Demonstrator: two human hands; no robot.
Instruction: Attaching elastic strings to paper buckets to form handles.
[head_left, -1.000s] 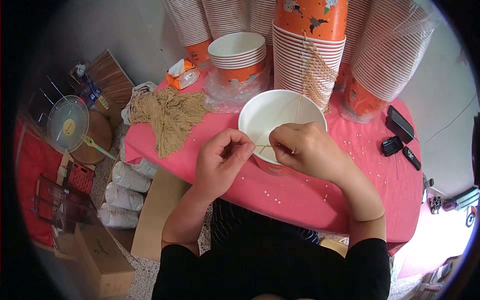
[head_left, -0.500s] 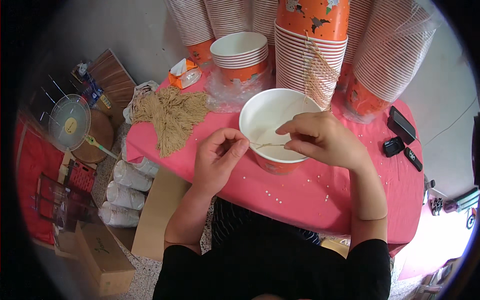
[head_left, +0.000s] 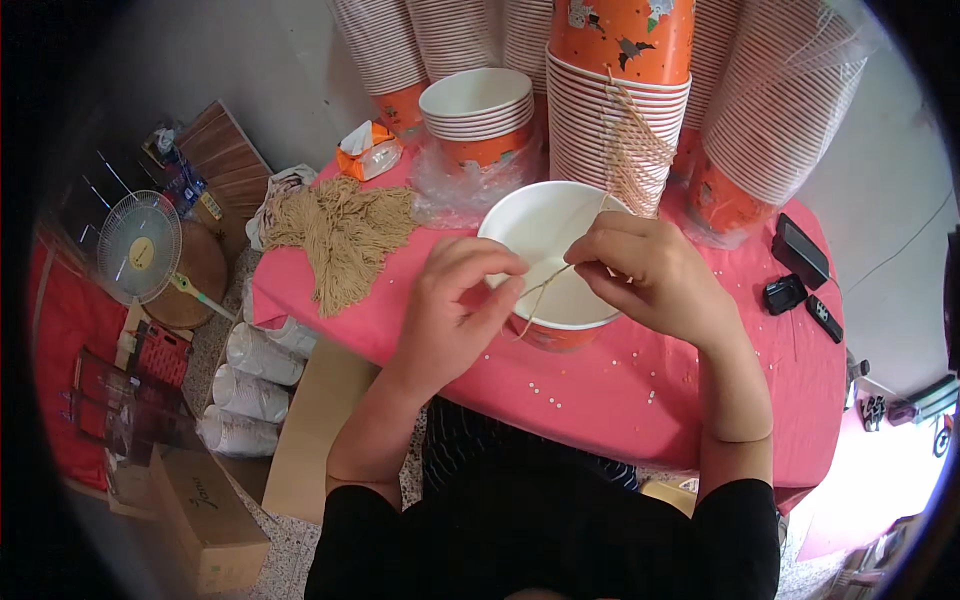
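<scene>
A large orange paper bucket with a white inside (head_left: 530, 215) stands before me on the pink-covered table. Over its near rim, a thin tan string (head_left: 541, 296) runs between my two hands, with a loop or loose end hanging against the rim. My left hand (head_left: 452, 305) pinches one part of the string between thumb and forefinger. On the other side, my right hand (head_left: 650, 270) pinches the string with thumb and fingertips above the bucket's opening. Whether the string is knotted or passes through the bucket wall is too small to tell.
Behind the bucket rises a tall bucket stack (head_left: 618, 130) with strings draped down its side. A tan string bundle (head_left: 345, 235) lies at the left, near a tissue pack (head_left: 368, 150) and a short bucket stack (head_left: 480, 110). Black items (head_left: 785, 293) and a remote (head_left: 824, 318) sit at right.
Both hands have shifted a little, the left one rightward and up, closer to the right. The string, stretched nearly straight before, now slants between them with a loop hanging down.
</scene>
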